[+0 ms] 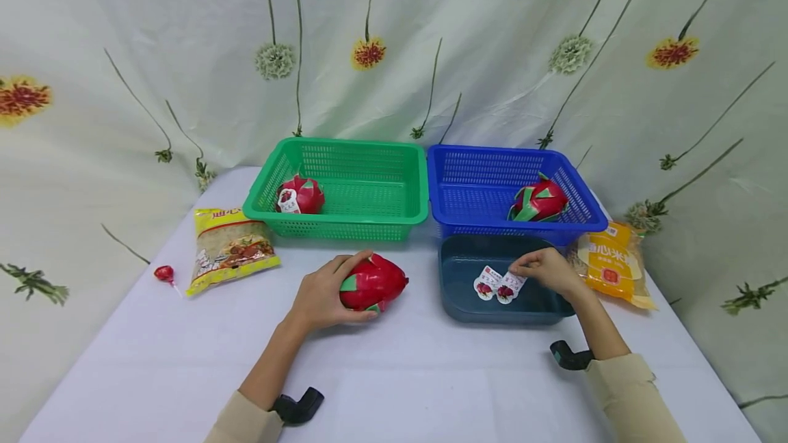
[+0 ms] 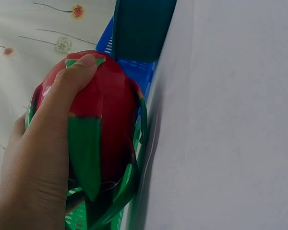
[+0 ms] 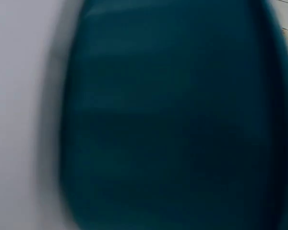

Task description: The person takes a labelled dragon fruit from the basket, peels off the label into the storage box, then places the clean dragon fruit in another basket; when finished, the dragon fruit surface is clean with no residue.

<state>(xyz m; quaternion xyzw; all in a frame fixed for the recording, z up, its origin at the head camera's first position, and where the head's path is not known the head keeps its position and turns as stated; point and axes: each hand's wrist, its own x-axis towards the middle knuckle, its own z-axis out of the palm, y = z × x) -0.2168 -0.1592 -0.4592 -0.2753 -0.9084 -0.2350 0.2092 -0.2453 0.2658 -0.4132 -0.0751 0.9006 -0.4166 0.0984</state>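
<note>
My left hand [image 1: 326, 294] grips a red dragon fruit [image 1: 373, 284] with green-tipped scales, in front of the green basket. In the left wrist view the thumb lies along the side of the dragon fruit [image 2: 105, 100]. Over the dark teal tray [image 1: 458, 310], my right hand [image 1: 548, 269] pinches the upper edge of a white label [image 1: 512, 286] printed with a dragon fruit. Another such label [image 1: 486, 283] lies beside it, their edges close together. The right wrist view shows only the blurred tray [image 3: 168, 115], with the right hand out of sight.
A labelled dragon fruit [image 1: 300, 195] sits in the green basket [image 1: 345, 227]; an unlabelled-looking one [image 1: 539, 199] sits in the blue basket [image 1: 474, 198]. Yellow-edged food bag [image 1: 230, 248] and red lollipop [image 1: 164, 273] lie left. An orange food bag [image 1: 612, 262] lies right of the tray.
</note>
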